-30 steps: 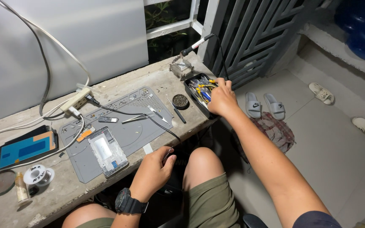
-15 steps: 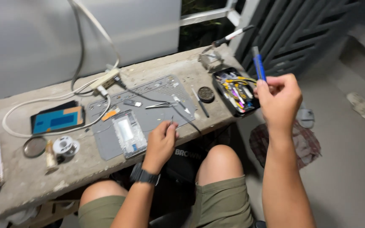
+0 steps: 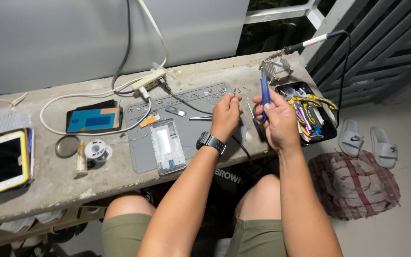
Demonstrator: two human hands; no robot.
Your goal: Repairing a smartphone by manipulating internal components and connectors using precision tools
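Sitting at the bench (image 3: 120, 178), a long concrete slab running along the wall, we are working with both hands above its right half. Lying in the middle of the bench is the grey mat (image 3: 141, 157), and resting on the mat's front part is the phone frame (image 3: 167, 145), its lower end nearly reaching the mat's front edge. Sitting at the bench's right edge is the black tray (image 3: 327, 133), crowded with pliers and other small tools, and behind it at the back right corner the soldering iron (image 3: 310, 44) is perching in its stand. Near the left edge a yellow-cased phone (image 3: 6, 161) is lying face up, and between it and the mat we are seeing a dark panel (image 3: 93, 120), a round tin (image 3: 66, 146) and a solder spool (image 3: 98, 150). A white power strip (image 3: 149, 80) is lying toward the back edge with its cables trailing across the bench.

Our left hand (image 3: 225, 116), with a black watch (image 3: 210, 142) on the wrist, is hovering over the mat's right end, its fingers pinching a thin metal tool (image 3: 234, 92) that we cannot make out clearly. Our right hand (image 3: 278, 121), just beside the tray, is closing its fingers round the blue tweezers (image 3: 264, 93), holding them upright with the ends pointing up.
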